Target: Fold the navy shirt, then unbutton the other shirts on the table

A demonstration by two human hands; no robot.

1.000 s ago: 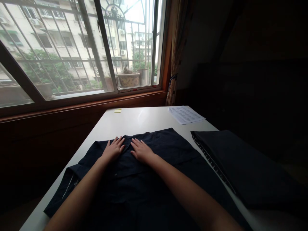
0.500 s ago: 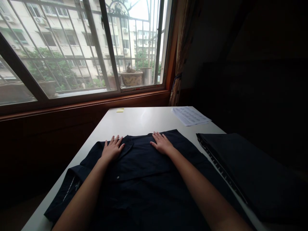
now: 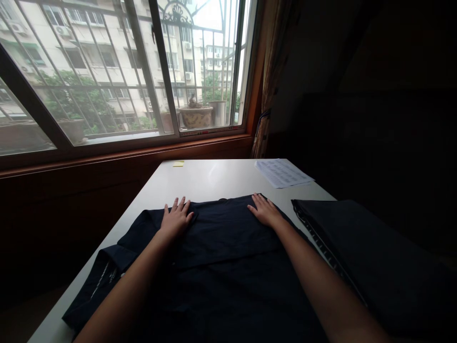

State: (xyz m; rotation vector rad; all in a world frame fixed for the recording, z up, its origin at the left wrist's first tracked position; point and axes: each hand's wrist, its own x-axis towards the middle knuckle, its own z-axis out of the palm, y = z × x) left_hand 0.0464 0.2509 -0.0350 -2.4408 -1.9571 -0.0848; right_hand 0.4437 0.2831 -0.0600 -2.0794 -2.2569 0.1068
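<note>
Dark garment (image 3: 228,267): mostly flat; left side rumpled.
My left hand (image 3: 176,218): spread on it.
My right hand (image 3: 264,211): likewise spread.

Pale daylight from the window (image 3: 121,76) over there lays soft glare on the counter (image 3: 214,174); the cloth (image 3: 221,267) lies in shadow, folds barely readable, and to the right it's nearly black.

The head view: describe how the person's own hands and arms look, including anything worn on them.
The left hand and right hand are gloveless, with no rings visible. The left forearm and right forearm are bare: no sleeve, watch or bracelet shows. Both widen toward the picture's lower edge.
</note>
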